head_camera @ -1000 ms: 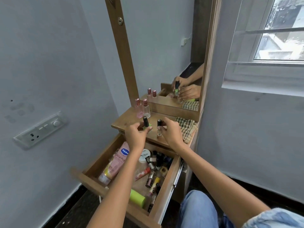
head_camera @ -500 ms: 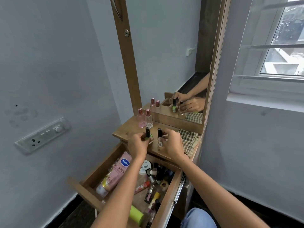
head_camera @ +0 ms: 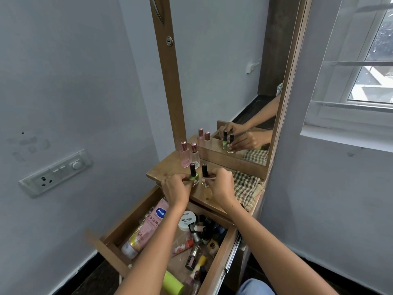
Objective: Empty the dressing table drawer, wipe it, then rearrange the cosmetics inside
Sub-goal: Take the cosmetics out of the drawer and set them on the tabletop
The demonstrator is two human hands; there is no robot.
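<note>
We are setting two nail polish bottles down on the dressing table top (head_camera: 170, 174), just in front of the two pink-capped perfume bottles (head_camera: 190, 155) standing near the mirror (head_camera: 223, 71). Our left hand (head_camera: 177, 189) is curling its fingers around the base of the green nail polish bottle (head_camera: 193, 174), and our right hand (head_camera: 221, 186) is pinching the clear nail polish bottle (head_camera: 204, 174) beside it; both bottles are standing upright, and whether they are already resting fully on the wood we cannot tell. A checked cloth (head_camera: 246, 188) is lying on the table top to the right of the bottles.

We are judging the emptying as barely begun. Only four small bottles are out, while the open drawer (head_camera: 119, 228) below the table top is still crowded: a pink Vaseline lotion tube (head_camera: 146, 228) along its left side, a white nail polish remover tub (head_camera: 187, 220) near its back, a green cylinder (head_camera: 172, 283) at its front, and a jumble of small tubes and bottles between. Wiping and rearranging are both still waiting.
</note>
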